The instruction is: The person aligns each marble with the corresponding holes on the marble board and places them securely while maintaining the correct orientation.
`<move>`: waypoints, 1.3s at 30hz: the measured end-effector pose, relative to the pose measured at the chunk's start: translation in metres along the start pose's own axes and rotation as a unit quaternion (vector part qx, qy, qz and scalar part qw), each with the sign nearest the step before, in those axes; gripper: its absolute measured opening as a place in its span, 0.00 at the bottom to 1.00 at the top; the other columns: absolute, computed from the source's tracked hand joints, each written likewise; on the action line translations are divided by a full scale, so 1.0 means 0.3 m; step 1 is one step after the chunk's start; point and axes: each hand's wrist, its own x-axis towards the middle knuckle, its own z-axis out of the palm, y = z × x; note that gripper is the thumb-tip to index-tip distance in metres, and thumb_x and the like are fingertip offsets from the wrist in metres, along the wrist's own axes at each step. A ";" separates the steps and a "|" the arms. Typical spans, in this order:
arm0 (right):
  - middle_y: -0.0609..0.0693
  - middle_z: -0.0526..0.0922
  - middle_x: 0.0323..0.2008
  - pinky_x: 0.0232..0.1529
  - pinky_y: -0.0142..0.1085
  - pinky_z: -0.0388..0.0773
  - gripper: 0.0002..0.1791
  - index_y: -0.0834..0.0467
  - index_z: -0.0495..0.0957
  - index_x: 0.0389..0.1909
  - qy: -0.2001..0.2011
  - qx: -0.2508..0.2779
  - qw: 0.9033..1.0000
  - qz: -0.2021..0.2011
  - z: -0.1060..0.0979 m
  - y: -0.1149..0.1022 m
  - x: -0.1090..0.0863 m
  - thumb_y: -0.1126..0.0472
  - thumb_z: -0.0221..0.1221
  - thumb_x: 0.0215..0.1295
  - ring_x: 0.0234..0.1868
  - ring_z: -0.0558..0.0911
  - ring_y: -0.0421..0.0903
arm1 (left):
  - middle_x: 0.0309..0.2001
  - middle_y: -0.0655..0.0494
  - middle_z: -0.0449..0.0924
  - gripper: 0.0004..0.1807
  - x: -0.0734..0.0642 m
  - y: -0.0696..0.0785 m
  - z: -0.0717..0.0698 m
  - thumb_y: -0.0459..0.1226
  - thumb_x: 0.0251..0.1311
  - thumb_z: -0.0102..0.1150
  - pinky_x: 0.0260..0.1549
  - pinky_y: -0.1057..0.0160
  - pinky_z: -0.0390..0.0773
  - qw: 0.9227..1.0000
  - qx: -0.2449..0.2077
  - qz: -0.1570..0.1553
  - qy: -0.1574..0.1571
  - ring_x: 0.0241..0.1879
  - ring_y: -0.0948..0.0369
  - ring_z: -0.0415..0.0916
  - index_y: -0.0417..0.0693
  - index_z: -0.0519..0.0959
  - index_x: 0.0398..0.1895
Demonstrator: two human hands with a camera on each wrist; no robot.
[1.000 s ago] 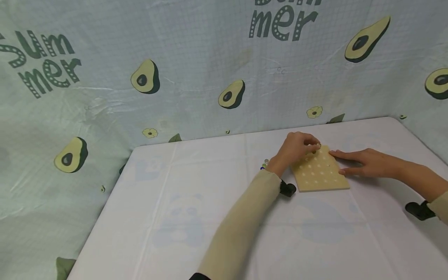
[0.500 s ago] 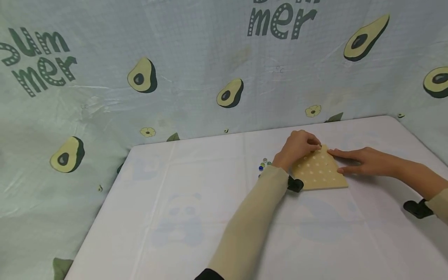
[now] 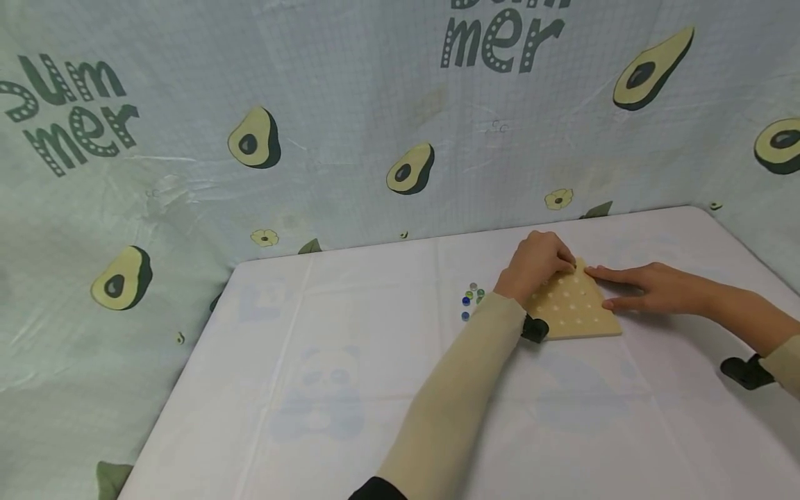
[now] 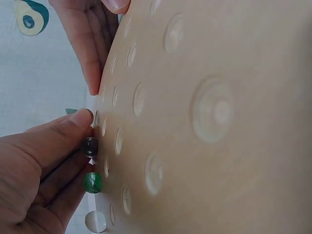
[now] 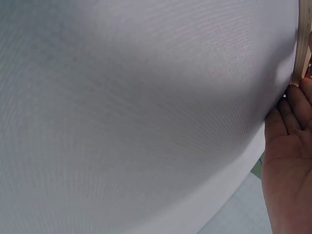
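Observation:
A square wooden board (image 3: 578,309) with rows of round dimples lies at the back right of the table. Over its far edge is my left hand (image 3: 539,260), thumb and fingertips pinched together on a marble that they mostly hide. In the left wrist view, a dark marble (image 4: 90,147), a green marble (image 4: 91,182) and a clear marble (image 4: 95,222) line up along the board's edge, beside that hand. My right hand (image 3: 656,288) rests at the board's right side, fingers extended, the tips touching its edge. The right wrist view shows its fingertips against the board's side (image 5: 303,48).
Several loose glass marbles, among them a blue marble (image 3: 466,301), lie on the white tablecloth (image 3: 375,305) left of the board, close to my left forearm. A fabric backdrop (image 3: 337,125) with printed avocados rises behind the table's far edge.
My left hand and forearm have shifted a little to the right along the board's far edge, uncovering more of the loose marbles. The right hand stays in place at the board's side.

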 end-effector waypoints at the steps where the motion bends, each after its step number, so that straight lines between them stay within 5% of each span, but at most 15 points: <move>1: 0.68 0.70 0.68 0.47 0.51 0.77 0.39 0.55 0.67 0.75 -0.001 0.001 1.000 0.001 -0.001 -0.001 -0.001 0.41 0.63 0.69 0.48 0.81 0.51 | 0.40 0.75 0.86 0.06 0.000 0.002 -0.002 0.43 0.60 0.73 0.37 0.79 0.73 1.000 -0.002 0.001 -0.001 0.40 0.76 0.77 0.63 0.92 0.40; 11: 0.68 0.69 0.69 0.48 0.53 0.77 0.39 0.55 0.67 0.75 -0.001 0.007 1.000 0.002 -0.001 -0.004 -0.006 0.41 0.63 0.69 0.52 0.82 0.56 | 0.40 0.74 0.87 0.07 -0.004 0.012 -0.009 0.44 0.59 0.73 0.37 0.79 0.73 1.000 0.008 -0.002 -0.005 0.40 0.76 0.77 0.63 0.92 0.40; 19: 0.68 0.69 0.69 0.44 0.46 0.76 0.39 0.55 0.67 0.75 0.000 0.006 1.000 0.005 -0.001 -0.006 -0.007 0.42 0.63 0.69 0.46 0.80 0.50 | 0.42 0.75 0.86 0.08 0.006 0.015 -0.002 0.46 0.59 0.72 0.40 0.79 0.73 1.000 0.020 -0.015 -0.008 0.43 0.76 0.78 0.65 0.91 0.41; 31: 0.68 0.68 0.69 0.49 0.55 0.77 0.39 0.55 0.65 0.76 -0.001 0.010 1.000 0.006 -0.004 0.001 -0.013 0.42 0.62 0.70 0.59 0.79 0.66 | 0.44 0.76 0.86 0.08 0.010 0.021 -0.007 0.46 0.60 0.73 0.40 0.77 0.73 0.999 0.010 -0.022 -0.022 0.44 0.76 0.77 0.66 0.91 0.42; 39: 0.66 0.68 0.71 0.54 0.62 0.75 0.41 0.55 0.65 0.76 -0.006 0.005 1.000 0.011 -0.001 -0.012 -0.010 0.40 0.62 0.69 0.61 0.76 0.70 | 0.42 0.71 0.87 0.10 -0.006 -0.070 -0.068 0.45 0.63 0.70 0.37 0.78 0.74 0.998 -0.061 -0.003 -0.012 0.40 0.75 0.78 0.60 0.90 0.47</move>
